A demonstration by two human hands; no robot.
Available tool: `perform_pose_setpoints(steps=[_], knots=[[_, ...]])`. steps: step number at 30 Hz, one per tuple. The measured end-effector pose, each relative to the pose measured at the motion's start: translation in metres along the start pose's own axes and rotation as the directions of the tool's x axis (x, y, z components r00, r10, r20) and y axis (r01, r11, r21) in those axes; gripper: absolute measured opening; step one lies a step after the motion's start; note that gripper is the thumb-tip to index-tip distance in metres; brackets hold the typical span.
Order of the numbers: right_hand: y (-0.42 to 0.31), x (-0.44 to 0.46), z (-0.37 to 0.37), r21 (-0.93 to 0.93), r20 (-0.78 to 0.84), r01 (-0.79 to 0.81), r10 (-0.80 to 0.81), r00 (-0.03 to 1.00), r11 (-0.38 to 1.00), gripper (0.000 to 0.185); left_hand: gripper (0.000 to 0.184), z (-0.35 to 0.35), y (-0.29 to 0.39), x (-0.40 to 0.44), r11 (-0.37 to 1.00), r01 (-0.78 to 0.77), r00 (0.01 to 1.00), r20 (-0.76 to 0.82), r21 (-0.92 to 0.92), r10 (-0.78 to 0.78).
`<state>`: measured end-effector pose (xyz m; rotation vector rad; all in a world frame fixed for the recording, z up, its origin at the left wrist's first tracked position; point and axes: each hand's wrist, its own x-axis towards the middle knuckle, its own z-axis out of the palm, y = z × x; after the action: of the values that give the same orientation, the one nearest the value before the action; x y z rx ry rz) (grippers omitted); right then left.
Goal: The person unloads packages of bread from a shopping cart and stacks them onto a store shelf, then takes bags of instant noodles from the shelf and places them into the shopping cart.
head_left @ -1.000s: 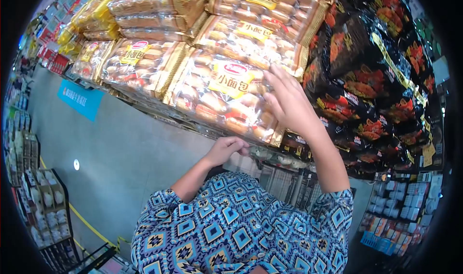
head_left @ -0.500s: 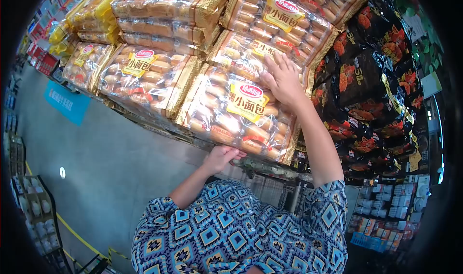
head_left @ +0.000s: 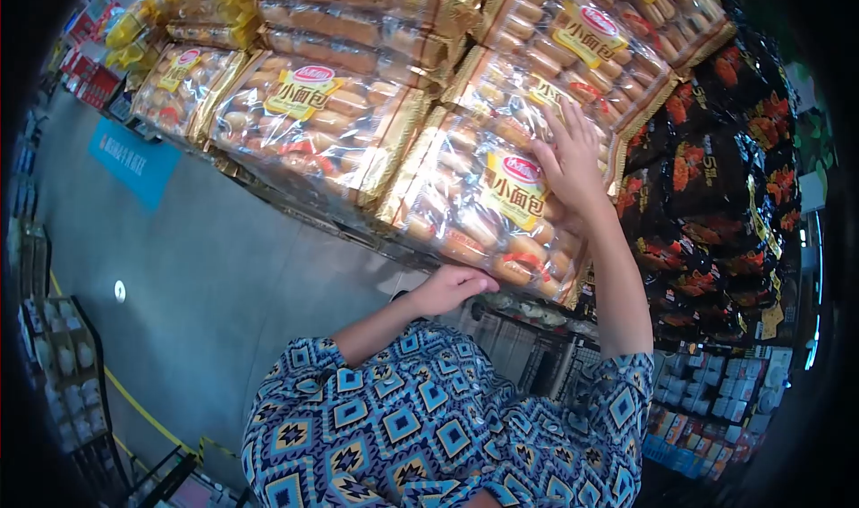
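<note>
Several clear packs of small bread rolls with gold edges lie in stacks. My right hand (head_left: 575, 159) rests palm down on the upper part of the front bread pack (head_left: 461, 226), fingers spread. Its fingertips reach over the edge of the bread pack behind (head_left: 501, 83). At the front pack's near lower edge is my left hand (head_left: 447, 290), thumb and fingers stretched to the right. Part of its fingers is hidden, and whether they touch the pack is hard to tell.
Another bread pack (head_left: 313, 123) lies to the left, with stacked packs (head_left: 358, 43) behind it. Black packets (head_left: 698, 168) with red pictures are piled on the right. A blue sign (head_left: 134, 164) hangs at the left above grey floor (head_left: 215, 266). Shelves (head_left: 72, 356) stand lower left.
The view has shifted, so the stacks and both hands appear farther right. My right hand stays spread on the front pack; my left hand stays by its near edge.
</note>
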<state>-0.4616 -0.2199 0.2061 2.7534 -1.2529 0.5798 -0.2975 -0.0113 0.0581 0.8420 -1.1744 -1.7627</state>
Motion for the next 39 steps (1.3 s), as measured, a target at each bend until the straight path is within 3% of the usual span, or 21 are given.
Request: perform_pose_setpoints(steps=[2,4,7,10,12,14,15,18,22,24,26,28,30,32,34,35,38,39], knots=[[-0.026,-0.016,-0.015,0.003,-0.007,-0.019,0.019,1.0,1.0,0.052,0.028,-0.005,0.002,-0.002,0.996,-0.014,0.99,0.141,0.084,0.002],[-0.046,-0.038,-0.026,0.212,0.198,-0.007,-0.036,0.98,0.977,0.054,0.028,-0.007,0.005,-0.001,0.994,0.016,0.986,0.165,0.111,-0.034],[-0.081,-0.064,-0.047,0.095,0.322,0.018,-0.048,0.945,0.995,0.059,0.028,-0.005,0.0,0.004,0.995,0.008,0.975,0.219,0.099,-0.03],[-0.095,-0.091,-0.06,0.093,0.357,-0.004,-0.03,0.933,0.996,0.066,0.029,-0.002,-0.018,0.014,0.998,0.045,0.983,0.179,-0.032,-0.039],[-0.094,-0.112,-0.062,0.056,0.366,-0.024,0.002,0.931,0.998,0.076,0.029,0.004,-0.017,0.019,0.99,-0.054,0.996,0.067,-0.134,0.064],[-0.092,-0.133,-0.065,-0.006,0.385,-0.2,0.187,0.904,0.98,0.087,0.029,0.011,-0.014,0.018,0.991,-0.01,0.999,0.044,-0.136,0.016],[-0.088,-0.143,-0.064,-0.065,0.376,-0.245,0.251,0.892,0.967,0.097,0.03,0.013,-0.015,0.018,0.984,0.014,1.0,0.026,-0.176,-0.01],[-0.067,-0.168,-0.051,-0.088,0.304,-0.331,0.342,0.889,0.94,0.098,0.031,0.016,-0.029,0.02,0.979,0.031,0.999,0.039,-0.2,-0.023],[-0.037,-0.185,-0.024,-0.099,0.187,-0.26,0.274,0.943,0.961,0.093,0.031,0.018,-0.02,0.026,0.986,0.078,0.997,0.036,-0.147,-0.074],[-0.038,-0.186,-0.025,-0.069,0.174,-0.271,0.279,0.944,0.96,0.092,0.029,0.015,-0.015,0.026,0.992,0.013,0.997,0.078,0.127,-0.023],[-0.04,-0.192,-0.032,0.024,0.142,-0.28,0.274,0.951,0.96,0.09,0.028,0.014,-0.026,0.024,0.965,0.063,0.981,0.159,0.256,-0.107],[-0.027,-0.216,-0.042,0.118,0.064,-0.315,0.309,0.949,0.942,0.088,0.027,0.027,-0.043,0.027,0.923,0.142,0.952,0.205,0.358,-0.226],[-0.027,-0.239,-0.045,0.194,-0.054,-0.404,0.421,0.906,0.894,0.072,0.027,0.01,-0.091,0.022,0.925,0.096,0.945,0.259,0.367,-0.201],[-0.023,-0.275,-0.044,0.222,-0.055,-0.551,0.575,0.817,0.804,0.064,0.027,-0.019,-0.161,0.011,0.88,0.291,0.93,0.103,0.376,-0.351],[0.019,-0.365,-0.002,-0.007,-0.076,-0.654,0.652,0.755,0.757,0.06,0.026,-0.052,-0.252,0.024,0.779,0.549,0.836,-0.204,0.302,-0.51],[0.02,-0.391,0.006,0.0,-0.071,-0.697,0.695,0.716,0.717,0.059,0.025,-0.071,-0.28,0.013,0.748,0.586,0.809,-0.281,0.313,-0.516],[0.009,-0.462,0.032,-0.033,-0.005,-0.891,0.891,0.454,0.454,0.069,0.024,-0.125,-0.341,-0.043,0.619,0.729,0.674,-0.464,0.291,-0.575],[0.006,-0.484,0.039,-0.029,0.0,-0.893,0.893,0.45,0.45,0.069,0.025,-0.128,-0.337,-0.062,0.567,0.788,0.601,-0.505,0.241,-0.62]])
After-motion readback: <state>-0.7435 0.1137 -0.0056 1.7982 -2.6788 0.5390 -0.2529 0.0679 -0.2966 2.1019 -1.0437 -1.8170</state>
